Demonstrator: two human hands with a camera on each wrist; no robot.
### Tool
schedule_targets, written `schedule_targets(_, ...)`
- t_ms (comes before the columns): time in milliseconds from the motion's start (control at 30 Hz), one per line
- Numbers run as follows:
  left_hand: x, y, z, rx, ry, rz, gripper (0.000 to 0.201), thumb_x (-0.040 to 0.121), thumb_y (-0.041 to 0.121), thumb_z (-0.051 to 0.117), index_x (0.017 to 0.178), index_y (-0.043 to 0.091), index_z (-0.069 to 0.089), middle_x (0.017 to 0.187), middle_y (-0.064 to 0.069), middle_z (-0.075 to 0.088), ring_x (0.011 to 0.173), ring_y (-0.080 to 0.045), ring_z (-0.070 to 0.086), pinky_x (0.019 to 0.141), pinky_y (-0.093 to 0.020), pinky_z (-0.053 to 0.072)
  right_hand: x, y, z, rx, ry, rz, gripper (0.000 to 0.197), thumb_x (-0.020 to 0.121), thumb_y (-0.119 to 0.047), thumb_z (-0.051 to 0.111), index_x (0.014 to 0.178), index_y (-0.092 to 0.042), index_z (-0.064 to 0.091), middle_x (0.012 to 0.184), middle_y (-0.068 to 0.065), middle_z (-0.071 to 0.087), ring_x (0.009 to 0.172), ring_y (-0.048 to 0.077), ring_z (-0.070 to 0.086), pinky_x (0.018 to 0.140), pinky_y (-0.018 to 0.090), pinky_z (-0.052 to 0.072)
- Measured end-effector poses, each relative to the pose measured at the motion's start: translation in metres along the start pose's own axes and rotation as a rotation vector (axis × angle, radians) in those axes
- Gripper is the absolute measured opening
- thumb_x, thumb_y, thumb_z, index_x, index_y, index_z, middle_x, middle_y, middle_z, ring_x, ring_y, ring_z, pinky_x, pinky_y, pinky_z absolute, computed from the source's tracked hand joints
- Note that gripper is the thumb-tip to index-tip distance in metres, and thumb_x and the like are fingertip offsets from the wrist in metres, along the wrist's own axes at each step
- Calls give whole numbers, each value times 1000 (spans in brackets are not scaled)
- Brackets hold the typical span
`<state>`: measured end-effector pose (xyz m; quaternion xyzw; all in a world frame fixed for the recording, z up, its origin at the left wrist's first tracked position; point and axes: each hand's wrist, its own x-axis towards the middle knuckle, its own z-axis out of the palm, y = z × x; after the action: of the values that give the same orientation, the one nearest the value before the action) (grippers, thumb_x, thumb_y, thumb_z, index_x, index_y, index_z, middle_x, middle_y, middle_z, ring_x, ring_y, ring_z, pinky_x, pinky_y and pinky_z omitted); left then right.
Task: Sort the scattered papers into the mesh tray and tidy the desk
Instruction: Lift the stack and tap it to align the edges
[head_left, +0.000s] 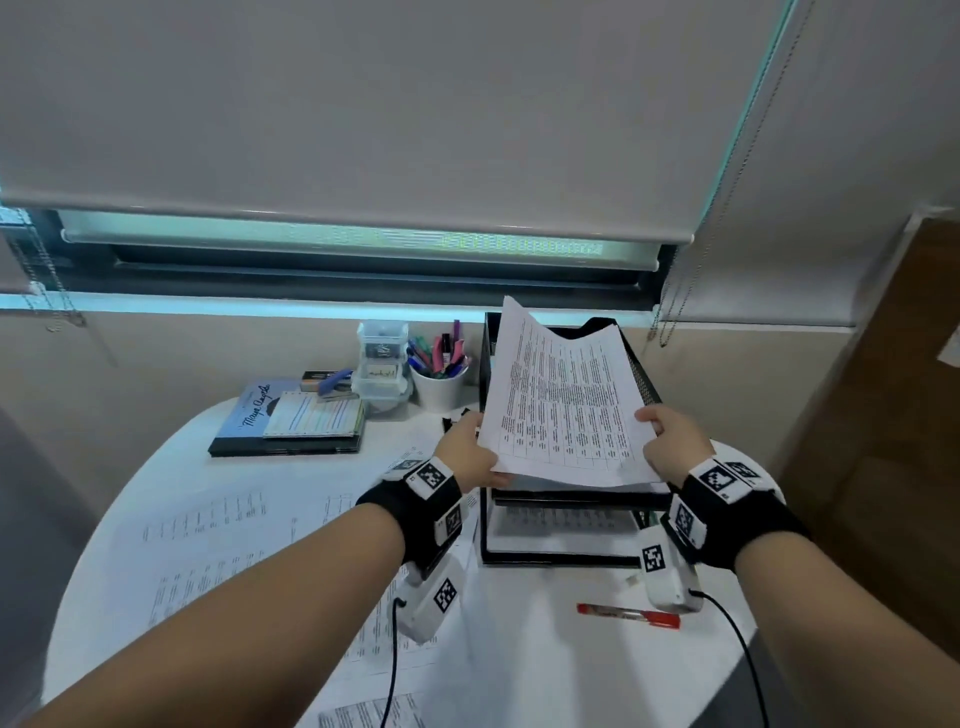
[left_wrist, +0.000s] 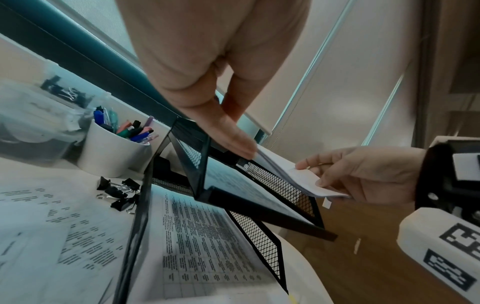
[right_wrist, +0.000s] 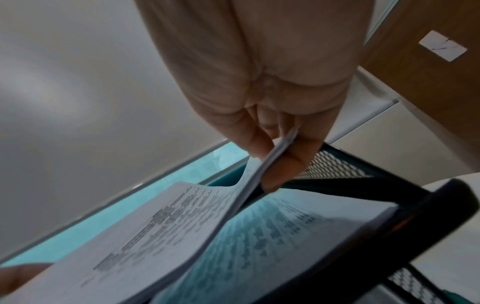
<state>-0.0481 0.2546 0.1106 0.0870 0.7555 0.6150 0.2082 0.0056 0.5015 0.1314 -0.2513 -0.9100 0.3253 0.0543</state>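
I hold a sheaf over the tray, at 1 o'clock on the bench: left hand and right hand each pinch an edge. Next I lower it flat into the top tier.

A white cup of coloured pens stands beside stacked clear plastic boxes; black binder clips lie near it; a blue stapler sits behind a dark blue book; a red pen lies apart.
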Motion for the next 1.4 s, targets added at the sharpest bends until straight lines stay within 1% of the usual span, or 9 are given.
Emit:
schedule_targets(167, 10, -3, 26, 153, 168, 41, 29, 79, -5, 54, 99, 15, 48, 105, -14, 64, 82, -35, 69, 71, -47, 59, 12, 12, -1, -44, 14, 4, 59, 83, 13, 36, 133, -15, 49, 135, 14, 50, 120, 30, 51, 87, 24, 40)
schedule_targets(367, 12, -12, 36, 746, 225, 66, 49, 84, 17, 58, 127, 19, 35, 93, -10, 63, 74, -24, 57, 64, -29, 45, 16, 23, 20, -239, -13, -17, 45, 87, 7, 37, 129, -5, 48, 128, 21, 52, 115, 34, 52, 93, 34, 44)
schedule_targets(600, 3, -20, 29, 1085, 49, 5, 43, 96, 39, 39, 135, 23, 44, 135, -5, 53, 121, -26, 51, 97, -35, 43, 17, 32, 42, -332, -58, 4, 29, 94, -11, 42, 119, 2, 51, 130, 18, 45, 122, 30, 44, 96, 28, 38)
schedule_targets(700, -3, -19, 27, 1089, -19, -12, 46, 97, 44, 31, 138, 24, 39, 134, -7, 53, 121, -27, 50, 97, -35, 43, 15, 31, 43, -276, -69, -11, 41, 94, -22, 46, 128, 0, 45, 142, 19, 35, 131, 30, 37, 103, 32, 34)
schedule_targets(800, -11, -23, 20, 1010, 76, 81, 44, 97, 44, 32, 138, 29, 39, 125, -4, 60, 116, -25, 54, 94, -35, 45, 7, 21, 45, -232, -57, -79, 52, 95, -30, 47, 140, -5, 37, 152, 16, 23, 141, 28, 22, 115, 35, 23)
schedule_targets(967, -27, -49, -12, 862, 328, 277, 39, 93, 33, 48, 132, 27, 49, 126, 1, 54, 121, -21, 45, 100, -31, 34, -29, -16, 58, -56, 49, -295, 37, 92, -21, 53, 127, -11, 52, 137, 8, 44, 128, 25, 40, 108, 32, 29)
schedule_targets(1100, -39, -84, -62, 885, 350, 97, 38, 91, 31, 52, 129, 27, 52, 134, -1, 47, 125, -21, 41, 103, -34, 34, -67, -53, 84, 34, -71, -401, 26, 92, -17, 51, 118, -15, 56, 120, 2, 51, 109, 14, 49, 90, 20, 36)
schedule_targets(1233, -52, -114, -113, 1005, 237, -141, 39, 90, 36, 52, 128, 29, 51, 139, -3, 43, 125, -22, 44, 101, -35, 41, -92, -77, 124, 22, -210, -365, 21, 91, -17, 52, 109, -13, 60, 102, 3, 59, 88, 14, 54, 81, 22, 43)
schedule_targets(1400, -76, -154, -167, 1112, 75, -454, 62, 80, 41, 60, 137, 32, 38, 147, -3, 30, 134, -24, 33, 107, -37, 35, -107, -72, 192, -210, -490, -146, 43, 87, -35, 58, 123, -14, 49, 118, 5, 54, 106, 19, 54, 91, 26, 43)
